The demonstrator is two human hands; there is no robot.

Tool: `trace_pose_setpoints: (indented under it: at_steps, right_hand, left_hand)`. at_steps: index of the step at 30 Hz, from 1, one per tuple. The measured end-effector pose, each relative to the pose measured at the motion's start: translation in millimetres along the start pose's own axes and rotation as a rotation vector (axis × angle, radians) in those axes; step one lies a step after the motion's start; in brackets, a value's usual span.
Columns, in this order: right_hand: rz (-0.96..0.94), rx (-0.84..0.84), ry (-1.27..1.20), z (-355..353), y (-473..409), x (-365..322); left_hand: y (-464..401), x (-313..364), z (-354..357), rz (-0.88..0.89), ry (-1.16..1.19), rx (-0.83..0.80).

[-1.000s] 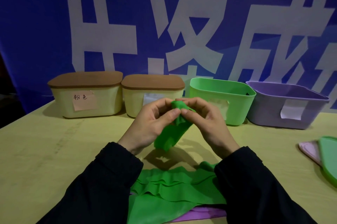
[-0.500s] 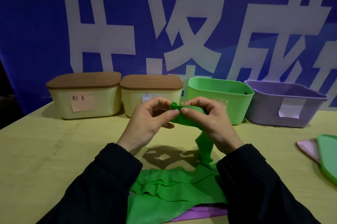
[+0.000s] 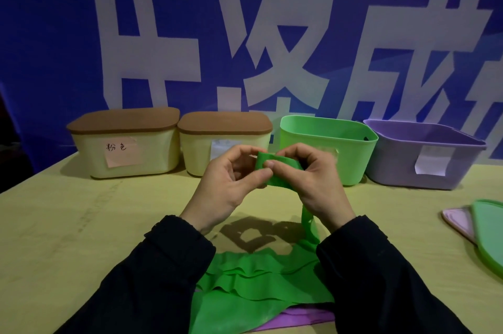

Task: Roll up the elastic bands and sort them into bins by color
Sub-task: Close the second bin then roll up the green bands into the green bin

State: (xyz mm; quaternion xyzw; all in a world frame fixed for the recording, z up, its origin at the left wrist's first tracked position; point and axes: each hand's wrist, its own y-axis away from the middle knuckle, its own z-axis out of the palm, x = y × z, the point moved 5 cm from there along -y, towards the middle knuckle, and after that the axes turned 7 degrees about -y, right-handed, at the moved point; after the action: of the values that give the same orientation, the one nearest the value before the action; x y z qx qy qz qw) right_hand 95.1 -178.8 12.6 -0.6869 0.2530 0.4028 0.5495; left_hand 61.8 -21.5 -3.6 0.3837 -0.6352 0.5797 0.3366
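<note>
Both hands are raised above the table in front of the bins. My left hand (image 3: 228,184) and my right hand (image 3: 313,181) pinch the top end of a green elastic band (image 3: 275,170) between thumbs and fingers. The band's loose tail (image 3: 309,227) hangs down under my right wrist to a pile of green bands (image 3: 245,293) near the front edge. A purple band (image 3: 299,317) peeks out from under that pile. Behind my hands stand an open green bin (image 3: 351,143) and an open purple bin (image 3: 408,167).
Two cream bins with brown lids stand at the back left: one (image 3: 122,151) bears a pink label, the other (image 3: 201,154) a white one. A green lid (image 3: 490,230) and a pink lid (image 3: 460,222) lie at the right edge. A blue banner hangs behind.
The band, bunched and hanging between my hands a second ago, has been drawn out. Its tail now hangs under my right wrist down to the pile. Both hands stay at the same height.
</note>
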Motion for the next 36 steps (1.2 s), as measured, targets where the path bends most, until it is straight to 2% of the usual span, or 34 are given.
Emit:
trace_pose_setpoints:
  at_steps: [9,16,24,30,36]
  right_hand:
    - [0.078,-0.176,0.034,-3,-1,0]
    - [0.063,-0.145,0.030,-3,-3,4]
    - [0.031,-0.100,-0.012,-7,-3,0]
    - [0.018,0.003,-0.019,-16,-4,-2]
    - [0.015,0.011,0.069,-18,-5,2]
  left_hand:
    - [-1,3,-10,0.049,-0.015,0.082]
    - [-1,2,-7,0.042,-0.025,0.060]
    - [1,5,-18,0.032,0.016,0.203]
    - [1,10,-17,0.080,0.036,0.194]
    - [-1,4,-13,0.072,-0.026,0.157]
